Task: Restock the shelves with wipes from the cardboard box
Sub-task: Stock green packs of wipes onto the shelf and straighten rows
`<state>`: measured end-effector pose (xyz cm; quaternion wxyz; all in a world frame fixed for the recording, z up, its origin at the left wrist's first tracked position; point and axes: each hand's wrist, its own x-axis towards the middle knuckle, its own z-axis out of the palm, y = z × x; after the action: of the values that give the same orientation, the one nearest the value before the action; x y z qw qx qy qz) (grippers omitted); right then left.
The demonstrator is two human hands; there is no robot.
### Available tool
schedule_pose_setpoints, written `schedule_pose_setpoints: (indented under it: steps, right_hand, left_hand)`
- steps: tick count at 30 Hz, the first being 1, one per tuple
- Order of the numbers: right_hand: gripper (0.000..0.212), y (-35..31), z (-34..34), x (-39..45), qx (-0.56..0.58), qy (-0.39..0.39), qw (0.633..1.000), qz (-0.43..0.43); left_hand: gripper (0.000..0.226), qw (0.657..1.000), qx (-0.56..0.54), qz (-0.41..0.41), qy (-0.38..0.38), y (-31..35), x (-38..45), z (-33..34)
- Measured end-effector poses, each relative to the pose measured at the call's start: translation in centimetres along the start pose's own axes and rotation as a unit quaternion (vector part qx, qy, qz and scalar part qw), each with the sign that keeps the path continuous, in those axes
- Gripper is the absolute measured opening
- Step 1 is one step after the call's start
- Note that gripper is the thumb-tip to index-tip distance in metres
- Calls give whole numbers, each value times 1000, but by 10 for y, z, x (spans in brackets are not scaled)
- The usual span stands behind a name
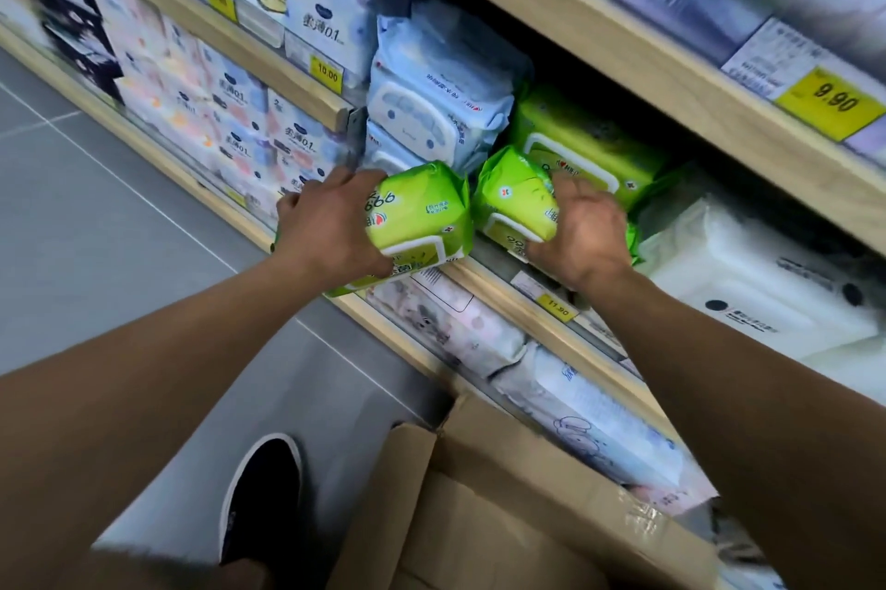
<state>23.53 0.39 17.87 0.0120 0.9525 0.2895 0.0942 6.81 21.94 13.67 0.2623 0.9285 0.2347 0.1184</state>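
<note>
Green wipes pack (417, 215) gripped in your left hand (331, 230), second green pack (518, 206) clutched by your right hand (585, 234), mid-frame at shelf edge (484, 282)

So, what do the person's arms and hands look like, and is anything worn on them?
Both forearms are bare as far as the picture shows, with no sleeve in view. The left hand and the right hand wear no gloves. No watch, ring or bracelet shows on either.
</note>
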Motion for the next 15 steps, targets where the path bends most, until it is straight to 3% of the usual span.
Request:
schedule_pose_setpoints:
  steps: [11,15]
  right_hand:
    - [98,2,33,17,29,-87,995,40]
    - [87,2,32,9,-2,-43,999,15]
  left_hand:
    - [99,1000,-1,-6,8,-2,4,9]
    - [99,1000,6,-4,10,1,4,9]
